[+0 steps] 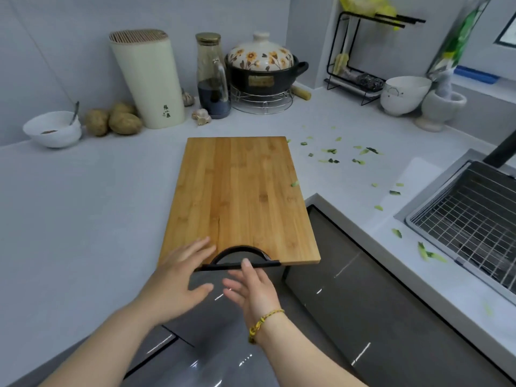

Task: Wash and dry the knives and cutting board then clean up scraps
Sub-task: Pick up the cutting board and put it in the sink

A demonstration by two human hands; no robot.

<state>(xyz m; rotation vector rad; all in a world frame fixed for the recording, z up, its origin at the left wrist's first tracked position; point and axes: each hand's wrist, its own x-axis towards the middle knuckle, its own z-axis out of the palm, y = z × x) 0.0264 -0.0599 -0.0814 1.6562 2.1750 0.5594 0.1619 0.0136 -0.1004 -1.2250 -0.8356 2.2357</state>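
Cutting board [237, 196] lying flat on the table [83, 205], its black handle [220, 266] overhanging the near edge. Left hand [176, 280] and right hand [254, 291] meet at the handle, fingers [199, 248] straight, gripping nothing. Green scraps [332, 152] are scattered toward the sink [430, 188].

A home kitchen: a white counter [83, 196] carries a knife block [148, 79], potatoes [111, 120], garlic and a flowered clay pot [262, 65], with a sink [472, 216] (wire rack inside) at the right edge of the frame.
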